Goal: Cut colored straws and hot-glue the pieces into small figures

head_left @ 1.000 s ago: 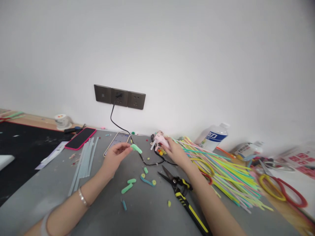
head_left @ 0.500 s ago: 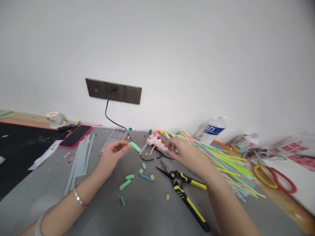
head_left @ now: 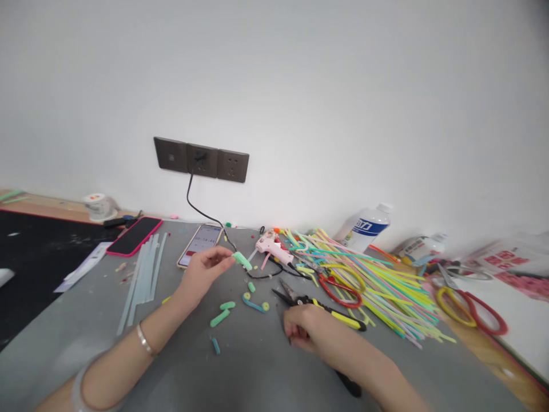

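Observation:
Between my left hand's (head_left: 208,272) thumb and fingertips is a short green pipe cleaner piece (head_left: 243,261), raised above the table. My right hand (head_left: 302,326) is low over the table with its fingers curled down; what they hold, if anything, is hidden. It covers part of the black-and-yellow cutting pliers (head_left: 343,319), whose blades point up and left. Between the hands lie green pieces (head_left: 220,318), a blue strip with yellow curled ends (head_left: 255,306) and a small blue piece (head_left: 215,345). Behind them rests a pink glue gun (head_left: 274,246).
Pipe cleaners (head_left: 386,292) spread at the right, with red-and-yellow scissors (head_left: 342,289) on them. Glue sticks (head_left: 143,274) and two phones (head_left: 135,236) lie at the left. A white bottle (head_left: 366,227) stands at the back. A black cord (head_left: 201,212) runs to the wall socket.
My right hand has come from beside the glue gun down toward me, over the pliers, covering where a small yellow piece lay. My left hand still holds the green piece, slightly farther right.

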A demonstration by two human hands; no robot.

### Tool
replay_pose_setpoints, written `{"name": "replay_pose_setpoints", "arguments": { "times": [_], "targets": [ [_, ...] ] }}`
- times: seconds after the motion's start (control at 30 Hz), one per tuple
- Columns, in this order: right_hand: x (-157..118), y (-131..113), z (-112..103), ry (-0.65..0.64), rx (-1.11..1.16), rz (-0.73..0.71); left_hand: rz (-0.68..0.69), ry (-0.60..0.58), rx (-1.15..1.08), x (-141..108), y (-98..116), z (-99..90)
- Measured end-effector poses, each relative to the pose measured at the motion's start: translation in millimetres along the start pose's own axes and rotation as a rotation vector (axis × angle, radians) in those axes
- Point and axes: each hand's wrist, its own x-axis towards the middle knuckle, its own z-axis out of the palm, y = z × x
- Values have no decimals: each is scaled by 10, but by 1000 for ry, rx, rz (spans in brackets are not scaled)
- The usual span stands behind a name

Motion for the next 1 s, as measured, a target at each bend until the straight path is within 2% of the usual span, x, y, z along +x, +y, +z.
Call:
{"name": "replay_pose_setpoints", "arguments": {
  "times": [0.17, 0.33, 0.43, 0.53, 0.67, 0.83, 1.0],
  "targets": [
    [10, -32, -72, -37, -35, -42, -7, -10, -27, -3, -6, 3],
    [22, -88, -117, -60, -72, 31, -20, -27, -39, -4, 22, 3],
    [28, -132, -145, -64, -46, 18, -24, -51, -40, -11, 34, 6],
    [44, -184, -179, -29, 37, -5, -32, -61, -42, -20, 21, 7],
    [130, -208, -224, -11, 319, -6, -27, -86, -48, -25, -25, 9],
    [364, -190, -397, 194, 652, 30, 2, -146, 9, -11, -67, 9],
    [613, -227, -584, 381, 929, -1, 47, -171, 107, 21, -103, -12]
  ]
}}
